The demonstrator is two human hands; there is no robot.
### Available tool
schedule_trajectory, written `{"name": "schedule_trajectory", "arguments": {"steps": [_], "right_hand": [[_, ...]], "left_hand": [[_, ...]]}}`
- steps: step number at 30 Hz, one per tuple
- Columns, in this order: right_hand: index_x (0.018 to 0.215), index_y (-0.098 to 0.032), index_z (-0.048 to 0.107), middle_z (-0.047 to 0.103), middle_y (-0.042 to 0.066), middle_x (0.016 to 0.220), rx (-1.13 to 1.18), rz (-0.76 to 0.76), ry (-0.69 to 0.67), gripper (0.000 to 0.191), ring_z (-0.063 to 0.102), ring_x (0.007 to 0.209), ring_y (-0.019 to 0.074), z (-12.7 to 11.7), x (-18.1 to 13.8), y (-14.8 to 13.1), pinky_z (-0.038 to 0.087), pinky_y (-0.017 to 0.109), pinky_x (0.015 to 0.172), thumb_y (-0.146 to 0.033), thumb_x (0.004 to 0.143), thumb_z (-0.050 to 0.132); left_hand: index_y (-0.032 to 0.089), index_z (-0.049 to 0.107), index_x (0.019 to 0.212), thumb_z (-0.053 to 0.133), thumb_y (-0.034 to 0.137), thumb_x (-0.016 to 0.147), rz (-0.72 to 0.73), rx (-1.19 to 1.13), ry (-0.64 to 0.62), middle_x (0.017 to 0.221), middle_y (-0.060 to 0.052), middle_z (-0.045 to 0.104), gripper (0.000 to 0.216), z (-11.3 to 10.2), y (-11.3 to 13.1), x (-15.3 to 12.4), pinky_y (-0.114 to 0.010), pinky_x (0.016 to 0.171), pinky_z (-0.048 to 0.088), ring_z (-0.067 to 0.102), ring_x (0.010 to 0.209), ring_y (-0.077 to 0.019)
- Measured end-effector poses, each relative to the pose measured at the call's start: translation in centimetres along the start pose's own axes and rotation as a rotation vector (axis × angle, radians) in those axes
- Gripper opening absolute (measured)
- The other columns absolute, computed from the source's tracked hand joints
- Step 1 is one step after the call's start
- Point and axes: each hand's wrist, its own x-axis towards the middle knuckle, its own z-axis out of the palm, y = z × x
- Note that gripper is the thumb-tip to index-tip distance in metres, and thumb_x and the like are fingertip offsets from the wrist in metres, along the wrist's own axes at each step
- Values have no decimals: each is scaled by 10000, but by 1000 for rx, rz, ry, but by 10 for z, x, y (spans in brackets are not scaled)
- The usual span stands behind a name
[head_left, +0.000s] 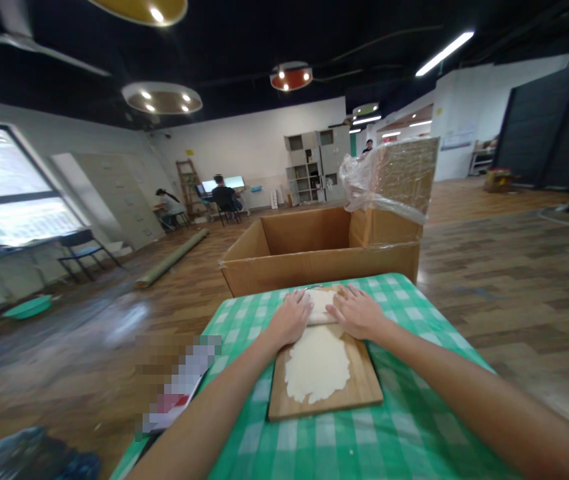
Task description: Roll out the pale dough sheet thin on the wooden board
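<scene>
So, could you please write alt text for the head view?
Both hands, left hand and right hand, press a rolling pin over flattened dough on a wooden board, on a green checked tablecloth; an open cardboard box stands behind.

The left hand (291,317) and right hand (357,311) rest side by side on a rolling pin (322,308) lying across the far end of the board (359,390). The dough sheet (317,363) lies on the board, nearer than both hands. The open box (309,263) stands beyond the hands, behind the table (404,427).
</scene>
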Motion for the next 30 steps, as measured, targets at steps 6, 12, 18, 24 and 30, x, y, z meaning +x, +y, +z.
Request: {"name": "schedule_trajectory", "arguments": {"steps": [6,12,18,24,30], "right_hand": [[1480,-59,530,459,222,1578,39,-104,83,640,352,1511,340,-5,-58,-22,237,510,1243,-510,1077,319],[1554,8,403,415,260,1594,62,-201,98,722,348,1511,353,-20,-124,-44,268,505,1239,-520,1064,344],[1528,-28,444,465,223,1573,42,-236,106,609,397,1480,324,-40,-154,-53,309,457,1223,-419,1063,396],[1149,-153,652,664,149,1208,50,-163,-25,250,598,1169,294,-52,-120,-55,458,427,1024,-228,1013,457],[1057,-157,635,654,141,1137,6,-243,-112,185,598,1094,285,-31,-79,-37,453,391,958,-227,1031,466]], "left_hand": [[95,486,1491,282,379,1084,-61,-122,-11,1564,-188,498,536,-23,40,-59,-488,1251,309,416,1497,-283],[125,441,1536,346,434,1061,-99,-213,-74,1591,-165,472,574,-60,81,-120,-463,1251,302,424,1490,-281],[175,431,1541,430,440,1020,-168,-346,-99,1576,-146,489,584,-79,100,-155,-455,1223,341,468,1449,-278],[167,392,1558,622,533,894,-289,-456,-17,1583,-170,453,792,-64,86,-157,-481,1246,299,407,1483,-321],[120,301,1596,731,622,785,-344,-561,-74,1639,-211,345,1046,-58,64,-145,-480,1268,253,325,1526,-352]]}}
